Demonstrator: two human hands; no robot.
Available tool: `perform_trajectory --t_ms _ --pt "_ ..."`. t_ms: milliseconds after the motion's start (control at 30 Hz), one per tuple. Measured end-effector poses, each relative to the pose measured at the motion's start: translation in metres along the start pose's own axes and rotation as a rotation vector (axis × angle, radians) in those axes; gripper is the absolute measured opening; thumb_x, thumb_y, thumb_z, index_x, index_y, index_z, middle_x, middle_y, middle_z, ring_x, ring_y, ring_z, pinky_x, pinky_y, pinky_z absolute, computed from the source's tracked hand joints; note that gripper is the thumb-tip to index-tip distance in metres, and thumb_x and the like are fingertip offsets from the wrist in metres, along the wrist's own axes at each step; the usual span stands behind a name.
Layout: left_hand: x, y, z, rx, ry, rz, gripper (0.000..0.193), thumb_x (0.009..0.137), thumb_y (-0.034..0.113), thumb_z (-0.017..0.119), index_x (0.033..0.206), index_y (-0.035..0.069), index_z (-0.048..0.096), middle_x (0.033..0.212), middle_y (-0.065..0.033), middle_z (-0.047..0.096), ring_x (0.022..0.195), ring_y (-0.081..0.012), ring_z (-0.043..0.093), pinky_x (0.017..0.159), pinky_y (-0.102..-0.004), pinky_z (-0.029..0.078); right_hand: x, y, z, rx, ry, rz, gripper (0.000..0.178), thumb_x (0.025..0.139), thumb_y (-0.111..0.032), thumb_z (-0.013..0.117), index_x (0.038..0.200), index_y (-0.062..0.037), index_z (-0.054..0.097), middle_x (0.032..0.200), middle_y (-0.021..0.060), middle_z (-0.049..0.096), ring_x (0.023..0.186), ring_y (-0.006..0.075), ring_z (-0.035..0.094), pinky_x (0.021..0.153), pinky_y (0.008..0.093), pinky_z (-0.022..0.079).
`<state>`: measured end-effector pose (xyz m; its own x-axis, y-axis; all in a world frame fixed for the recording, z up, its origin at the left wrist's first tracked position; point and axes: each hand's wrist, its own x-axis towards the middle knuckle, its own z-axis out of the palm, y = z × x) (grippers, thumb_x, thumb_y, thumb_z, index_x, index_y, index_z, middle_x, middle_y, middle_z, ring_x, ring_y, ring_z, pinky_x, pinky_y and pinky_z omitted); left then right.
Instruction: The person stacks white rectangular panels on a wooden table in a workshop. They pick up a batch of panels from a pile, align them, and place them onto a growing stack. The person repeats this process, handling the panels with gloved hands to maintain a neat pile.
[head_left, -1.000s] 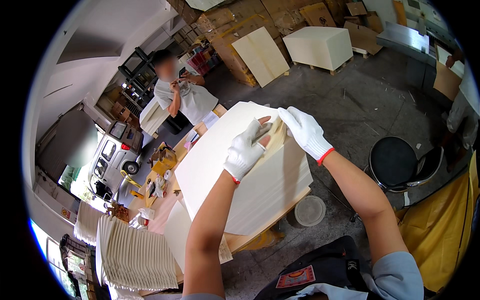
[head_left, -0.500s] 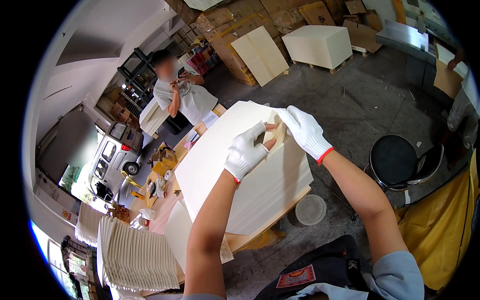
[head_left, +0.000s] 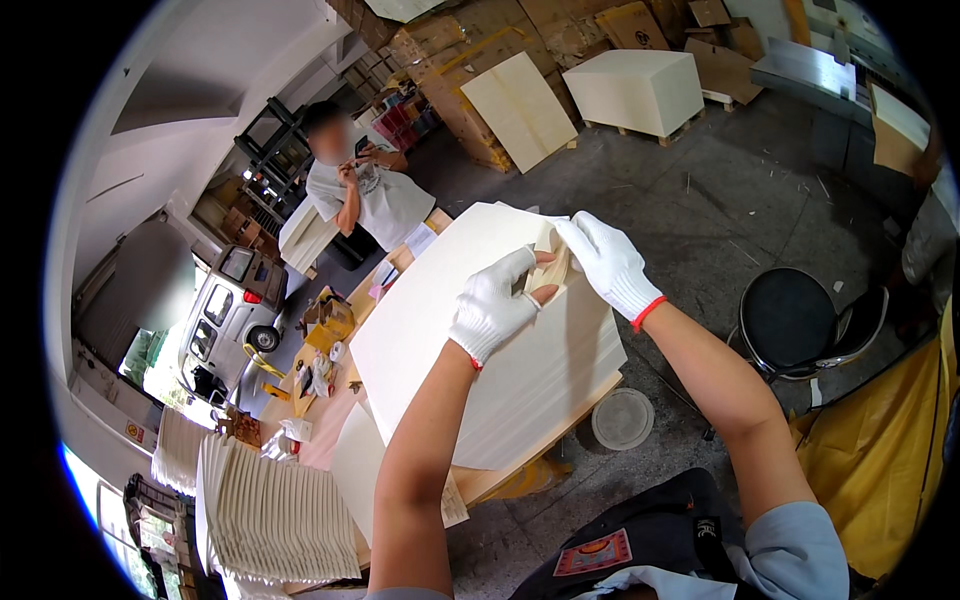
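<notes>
Here, a thick stack of cream paper sheets point(head_left: 420, 345) lies on the bench point(head_left: 322, 438), its far right corner curled up into a fan between the hands. The left hand point(head_left: 495, 305), white-gloved with bare fingertips, has thumb and forefinger spread apart at the fanned edges. The right hand point(head_left: 605, 265), gloved too, touches the corner's outer side; whether it pinches sheets, I cannot tell.
</notes>
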<state>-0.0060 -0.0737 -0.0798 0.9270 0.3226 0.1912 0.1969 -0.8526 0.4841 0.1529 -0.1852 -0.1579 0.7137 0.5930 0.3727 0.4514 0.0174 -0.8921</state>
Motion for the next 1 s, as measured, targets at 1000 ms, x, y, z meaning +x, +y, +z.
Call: perform_trajectory --t_ms 1000 --pt "0.001 -0.005 -0.005 -0.187 -0.015 -0.006 0.062 0.093 0.013 0.074 0.152 0.013 0.055 0.139 -0.0116 0.068 0.121 -0.0226 0.065 0.099 -0.0338 0.053 -0.003 -0.018 -0.008 -0.030 -0.017 0.068 0.058 0.107 -0.059 0.045 0.114 -0.0060 0.067 0.086 0.0157 0.068 0.083 0.0333 0.066 0.079 0.0404 0.050"
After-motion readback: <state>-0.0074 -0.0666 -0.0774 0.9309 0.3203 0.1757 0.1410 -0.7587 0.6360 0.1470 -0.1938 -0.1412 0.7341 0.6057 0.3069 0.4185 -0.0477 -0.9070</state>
